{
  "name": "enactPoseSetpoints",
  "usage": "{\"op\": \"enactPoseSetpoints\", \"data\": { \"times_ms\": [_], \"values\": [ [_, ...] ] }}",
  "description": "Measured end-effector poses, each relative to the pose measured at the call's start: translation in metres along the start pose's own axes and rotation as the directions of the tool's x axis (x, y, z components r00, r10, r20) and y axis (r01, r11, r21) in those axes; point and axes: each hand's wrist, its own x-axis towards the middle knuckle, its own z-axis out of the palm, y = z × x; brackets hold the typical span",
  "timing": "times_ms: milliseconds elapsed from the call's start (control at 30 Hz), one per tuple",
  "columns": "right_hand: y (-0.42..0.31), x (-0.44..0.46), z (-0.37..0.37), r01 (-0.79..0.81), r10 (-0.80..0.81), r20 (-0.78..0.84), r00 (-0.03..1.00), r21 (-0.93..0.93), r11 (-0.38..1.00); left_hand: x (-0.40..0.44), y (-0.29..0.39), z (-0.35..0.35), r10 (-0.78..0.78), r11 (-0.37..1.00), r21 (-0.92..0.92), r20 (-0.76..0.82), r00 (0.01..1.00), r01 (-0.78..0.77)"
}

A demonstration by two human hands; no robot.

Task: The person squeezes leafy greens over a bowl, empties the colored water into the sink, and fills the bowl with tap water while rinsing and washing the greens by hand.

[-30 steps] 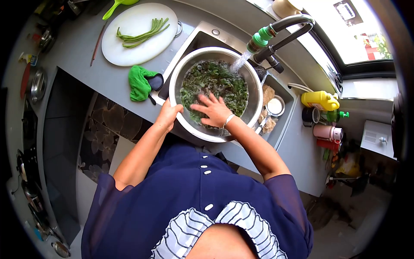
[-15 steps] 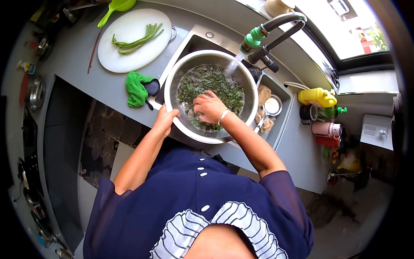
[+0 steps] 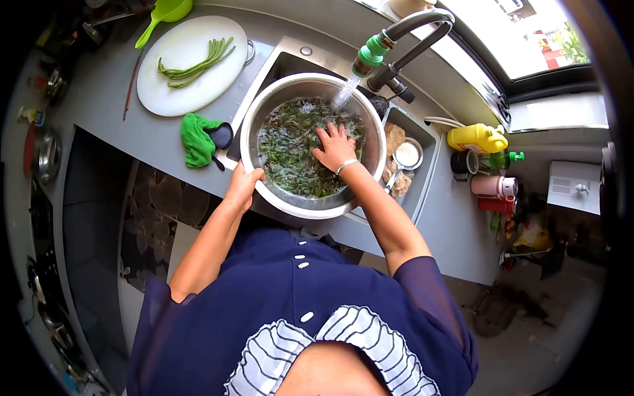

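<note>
A large steel basin (image 3: pixel 247 142) sits over the sink, holding water and many dark green leaves (image 3: pixel 290 148). My left hand (image 3: pixel 244 183) grips the basin's near left rim, thumb on top. Inside the basin, my right hand (image 3: pixel 335 146) rests on the leaves with its fingers spread, a bracelet at the wrist. Water runs from the black faucet (image 3: pixel 422 23) with a green nozzle (image 3: pixel 371 54) into the far side of the basin.
Green beans (image 3: pixel 198 66) lie on a round white board (image 3: pixel 155 86) at the left. Near the basin is a green cloth (image 3: pixel 198 140). A ladle (image 3: pixel 407 155) lies in the right sink compartment. Beyond stand a yellow bottle (image 3: pixel 477 138) and a pink flask (image 3: pixel 494 187).
My right hand has moved from the near left part of the basin toward the water stream, and its fingers have spread again. My left hand still holds the rim. The view has shifted slightly.
</note>
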Motion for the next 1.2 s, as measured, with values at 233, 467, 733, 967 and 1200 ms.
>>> {"op": "enactPoseSetpoints", "data": {
  "times_ms": [233,467,733,967,1200],
  "values": [
    [0.0,-0.052,-0.057,0.285,-0.288,0.113,0.951,0.038,0.958,-0.002,0.008,0.003,-0.004,1.0,-0.008,0.028,1.0,0.004],
    [0.016,-0.04,-0.034,0.439,-0.439,0.026,0.898,-0.061,0.896,0.0,0.007,0.001,-0.007,1.0,0.004,0.024,1.0,0.007],
    [-0.042,-0.019,-0.007,-0.021,0.02,0.087,0.996,0.01,1.0,0.002,0.01,0.002,-0.045,0.998,0.041,0.04,0.998,0.043],
    [-0.007,-0.01,-0.01,0.034,-0.036,-0.027,0.999,-0.073,0.997,0.002,0.002,-0.003,-0.021,1.0,0.024,0.042,0.999,0.02],
    [-0.01,-0.002,-0.044,0.272,-0.251,-0.149,0.957,0.145,0.951,-0.001,0.006,0.001,-0.034,0.999,-0.003,0.063,0.997,0.034]
  ]
}}
